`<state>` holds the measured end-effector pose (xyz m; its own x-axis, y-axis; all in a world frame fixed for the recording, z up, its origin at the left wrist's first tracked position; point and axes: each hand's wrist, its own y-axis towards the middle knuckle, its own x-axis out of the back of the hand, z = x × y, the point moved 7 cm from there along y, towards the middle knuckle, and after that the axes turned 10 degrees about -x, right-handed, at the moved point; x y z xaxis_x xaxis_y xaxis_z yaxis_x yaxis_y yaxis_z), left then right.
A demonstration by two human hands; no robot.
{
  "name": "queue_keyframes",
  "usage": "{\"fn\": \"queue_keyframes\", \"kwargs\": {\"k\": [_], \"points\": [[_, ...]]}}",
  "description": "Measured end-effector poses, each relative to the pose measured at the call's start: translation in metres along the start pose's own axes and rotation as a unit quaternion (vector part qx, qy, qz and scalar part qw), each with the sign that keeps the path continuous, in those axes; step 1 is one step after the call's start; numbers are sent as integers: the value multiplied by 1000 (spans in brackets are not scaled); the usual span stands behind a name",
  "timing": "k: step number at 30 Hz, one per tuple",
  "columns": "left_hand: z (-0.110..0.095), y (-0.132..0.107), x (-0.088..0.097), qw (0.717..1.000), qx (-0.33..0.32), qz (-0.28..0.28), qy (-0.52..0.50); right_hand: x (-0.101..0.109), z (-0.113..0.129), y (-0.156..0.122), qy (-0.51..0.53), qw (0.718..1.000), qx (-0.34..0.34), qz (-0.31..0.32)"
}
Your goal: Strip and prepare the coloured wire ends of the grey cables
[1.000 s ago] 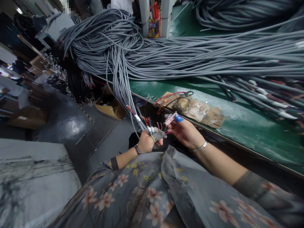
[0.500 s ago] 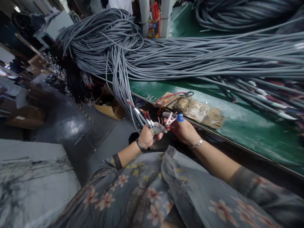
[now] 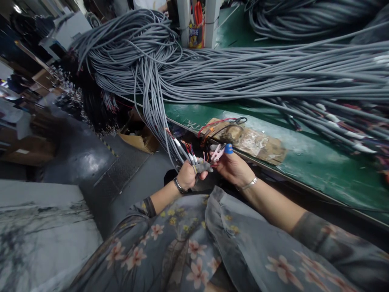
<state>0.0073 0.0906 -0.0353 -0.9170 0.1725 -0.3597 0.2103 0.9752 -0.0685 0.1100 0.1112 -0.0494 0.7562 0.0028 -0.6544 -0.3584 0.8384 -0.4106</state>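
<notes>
My left hand (image 3: 187,177) is closed round the ends of several grey cables (image 3: 164,129) that hang down from the green workbench (image 3: 291,150). Their stripped ends show thin red and white wires (image 3: 189,151) above my fist. My right hand (image 3: 233,167) is pinched on a small pink tool (image 3: 216,153), close against those wire ends. A blue cover (image 3: 228,149) sits on one right fingertip. Both hands are just in front of the bench edge, above my lap.
A large heap of grey cables (image 3: 243,73) covers the bench. A brown taped pad (image 3: 252,140) with red and black wires lies on the bench near my hands. A cardboard box (image 3: 139,140) stands on the floor below. White posts (image 3: 209,22) stand at the back.
Both hands have shifted slightly left and closer together. The pink tool has come nearer to the wire ends held in my left hand.
</notes>
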Motion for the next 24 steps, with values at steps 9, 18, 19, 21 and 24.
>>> {"fn": "queue_keyframes", "kwargs": {"k": [9,18,19,21,24], "points": [[3,-13,11,999,-16,11,51,0,-8,-8,-17,997,-64,44],[-7,-27,7,975,-23,86,202,3,-10,-27,-207,969,-133,26],[-6,-27,6,974,-20,89,210,0,-8,-29,-223,967,-120,19],[-2,-26,3,969,-1,101,224,-6,-6,-32,-251,963,-94,11],[7,-27,0,959,51,133,245,-10,-4,-34,-278,958,-66,2]]}}
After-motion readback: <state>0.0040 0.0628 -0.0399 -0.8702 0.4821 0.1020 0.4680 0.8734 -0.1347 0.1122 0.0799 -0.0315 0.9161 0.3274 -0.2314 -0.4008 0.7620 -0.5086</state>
